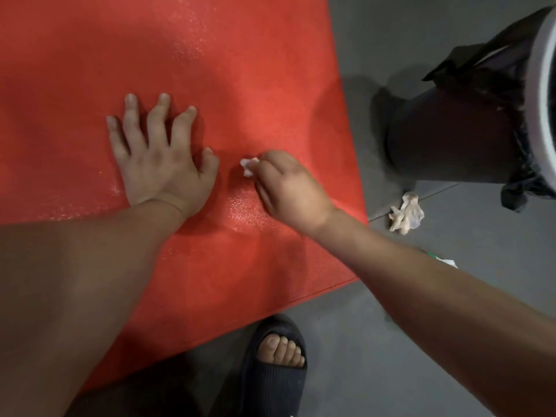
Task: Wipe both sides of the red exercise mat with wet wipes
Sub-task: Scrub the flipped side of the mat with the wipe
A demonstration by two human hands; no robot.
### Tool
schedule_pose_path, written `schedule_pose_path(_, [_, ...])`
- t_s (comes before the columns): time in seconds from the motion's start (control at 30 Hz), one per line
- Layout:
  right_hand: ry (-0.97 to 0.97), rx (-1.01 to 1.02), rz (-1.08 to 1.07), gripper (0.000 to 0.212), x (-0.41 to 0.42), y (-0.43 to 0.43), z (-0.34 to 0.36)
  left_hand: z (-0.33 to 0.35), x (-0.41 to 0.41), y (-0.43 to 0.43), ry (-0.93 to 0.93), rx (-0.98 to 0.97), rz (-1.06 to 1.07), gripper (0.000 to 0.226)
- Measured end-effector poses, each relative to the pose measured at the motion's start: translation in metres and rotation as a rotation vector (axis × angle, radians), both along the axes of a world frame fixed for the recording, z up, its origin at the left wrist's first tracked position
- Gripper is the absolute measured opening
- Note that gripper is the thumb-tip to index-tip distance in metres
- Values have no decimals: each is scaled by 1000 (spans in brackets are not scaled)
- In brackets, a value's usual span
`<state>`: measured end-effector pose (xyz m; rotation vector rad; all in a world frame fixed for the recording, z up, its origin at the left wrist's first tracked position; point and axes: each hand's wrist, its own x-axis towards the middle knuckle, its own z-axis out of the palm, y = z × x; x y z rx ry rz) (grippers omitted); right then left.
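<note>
red exercise mat (pixel 186 49) lies flat on the grey floor (pixel 421 341), near corner by a slippered foot (pixel 278 356). left hand (pixel 159 164) spread, palm down, pinning the mat. right hand (pixel 288 188) pinches a small balled wet wipe (pixel 248 166) against the surface. wet sheen shows in patches. judgement: mat looks light, soft, floppy foam; slick where damp. to flip, take hold at the near edge or corner. used wipe (pixel 406 213) lies beside the bin (pixel 457 130).

Grey floor (pixel 421 341), red mat (pixel 210 70) flat on it, crumpled wipe (pixel 406 213), dark bin (pixel 457 133), slippered foot (pixel 275 368)
</note>
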<state>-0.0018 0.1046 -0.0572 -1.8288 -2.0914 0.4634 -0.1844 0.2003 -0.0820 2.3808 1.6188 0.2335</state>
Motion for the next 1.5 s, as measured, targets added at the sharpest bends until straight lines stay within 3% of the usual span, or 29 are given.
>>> schedule_pose_path(0.07, [-104,15,-77,14,29,7,1,0,0,0,3,0,-1,62])
schedule_pose_path(0.2, [-280,39,-642,23,91,28,6,1,1,-1,4,-4,-1,62])
schedule_pose_path(0.27, [-270,46,-698,20,82,34,7,1,1,-1,-3,-2,1,62])
schedule_pose_path(0.33, [-207,72,-552,19,50,32,6,0,1,0,-4,1,3,62])
schedule_pose_path(0.43, [-57,-5,-116,19,-2,12,5,-1,0,0,9,4,0,62])
schedule_pose_path(0.5, [-86,-12,88,18,5,10,6,-2,0,0,15,2,-5,62])
schedule_pose_path(0.57, [-187,17,27,10,34,26,5,-1,1,0,12,-4,-8,62])
schedule_pose_path(0.67, [-280,78,-451,17,78,53,8,-1,1,0,10,-12,-3,62])
schedule_pose_path(0.73, [-259,86,-613,17,77,60,8,-1,1,0,8,-8,-4,63])
schedule_pose_path(0.8, [-229,110,-542,14,48,56,7,-2,0,1,10,-1,-4,63])
schedule_pose_path(0.9, [-93,47,-136,14,3,36,5,-4,-1,1,10,11,-2,62])
schedule_pose_path(0.97, [-126,29,52,18,9,34,7,-4,0,0,13,9,-7,62])
schedule_pose_path(1.03, [-218,76,12,14,32,46,8,-3,0,0,11,1,-10,63])
schedule_pose_path(1.13, [-324,171,-401,11,66,69,13,-2,0,0,14,-2,-6,62])
schedule_pose_path(1.2, [-312,154,-519,13,59,76,11,-2,0,0,8,-6,-4,62])
schedule_pose_path(1.27, [-248,133,-378,10,29,71,7,-2,0,1,9,-5,-4,62])
schedule_pose_path(1.33, [-128,71,-56,14,3,55,4,-2,-1,1,11,-4,-3,62])
schedule_pose_path(1.4, [-130,35,166,22,3,49,6,-2,-1,1,17,-4,-7,63])
schedule_pose_path(1.43, [-176,41,173,22,13,55,6,-3,0,0,18,-5,-10,63])
schedule_pose_path(1.5, [-295,90,-36,17,41,73,7,-3,0,0,20,-4,-11,63])
